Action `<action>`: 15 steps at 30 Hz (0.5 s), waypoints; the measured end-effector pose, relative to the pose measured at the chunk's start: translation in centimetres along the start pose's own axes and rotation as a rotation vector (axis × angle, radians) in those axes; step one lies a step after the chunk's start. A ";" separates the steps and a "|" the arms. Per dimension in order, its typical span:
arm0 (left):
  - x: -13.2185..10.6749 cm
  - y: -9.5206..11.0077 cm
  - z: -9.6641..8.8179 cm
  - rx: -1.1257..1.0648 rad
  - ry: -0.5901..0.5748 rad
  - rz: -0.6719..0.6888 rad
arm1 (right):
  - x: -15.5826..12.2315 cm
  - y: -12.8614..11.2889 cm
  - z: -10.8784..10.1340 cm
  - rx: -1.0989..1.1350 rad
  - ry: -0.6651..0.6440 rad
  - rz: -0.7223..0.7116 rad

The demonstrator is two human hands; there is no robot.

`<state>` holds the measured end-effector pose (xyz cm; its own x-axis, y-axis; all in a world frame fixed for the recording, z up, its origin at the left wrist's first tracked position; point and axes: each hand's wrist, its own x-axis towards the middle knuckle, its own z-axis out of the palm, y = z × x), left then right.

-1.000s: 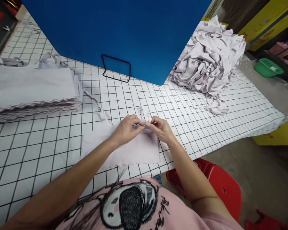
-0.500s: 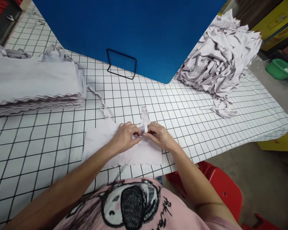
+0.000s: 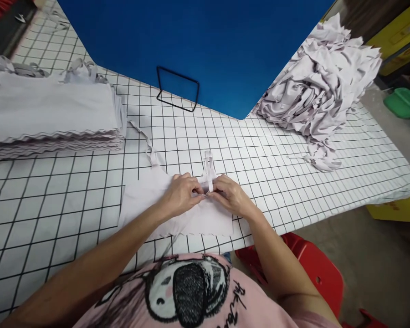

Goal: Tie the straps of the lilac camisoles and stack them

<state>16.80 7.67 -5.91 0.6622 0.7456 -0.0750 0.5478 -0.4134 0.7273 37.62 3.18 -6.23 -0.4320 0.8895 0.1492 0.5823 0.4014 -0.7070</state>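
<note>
A pale lilac camisole (image 3: 146, 200) lies flat on the gridded table (image 3: 259, 168) near its front edge. One thin strap (image 3: 147, 145) trails toward the back left. My left hand (image 3: 181, 195) and my right hand (image 3: 229, 196) meet over the garment's top edge. Both pinch the other strap (image 3: 208, 172), whose loop sticks up just beyond my fingertips. Fingers of both hands are closed on it.
A neat stack of flat lilac garments (image 3: 51, 118) sits at the left. A crumpled heap of the same cloth (image 3: 321, 95) lies at the back right. A black wire stand (image 3: 177, 89) stands against a blue board (image 3: 191, 41). A red stool (image 3: 310, 269) is below the table edge.
The strap held up between my fingers has come down flatter against the garment's top edge, and both hands have settled lower onto the cloth. The view shifted slightly.
</note>
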 end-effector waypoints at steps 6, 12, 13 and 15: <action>0.1 0.0 0.1 0.024 -0.008 -0.004 | -0.1 0.0 0.1 -0.015 -0.012 -0.007; 0.2 0.2 0.0 0.047 -0.004 0.010 | 0.2 -0.4 0.7 -0.047 0.045 -0.006; 0.2 0.2 -0.1 0.052 -0.006 0.012 | 0.2 -0.5 0.8 -0.046 0.054 -0.002; 0.2 0.3 -0.1 0.067 -0.013 0.018 | 0.3 -0.6 1.0 -0.029 0.069 0.009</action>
<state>17.05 7.78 -5.66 0.6783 0.7313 -0.0713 0.5684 -0.4608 0.6816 36.44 2.96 -6.45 -0.3787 0.9057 0.1904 0.6059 0.3981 -0.6887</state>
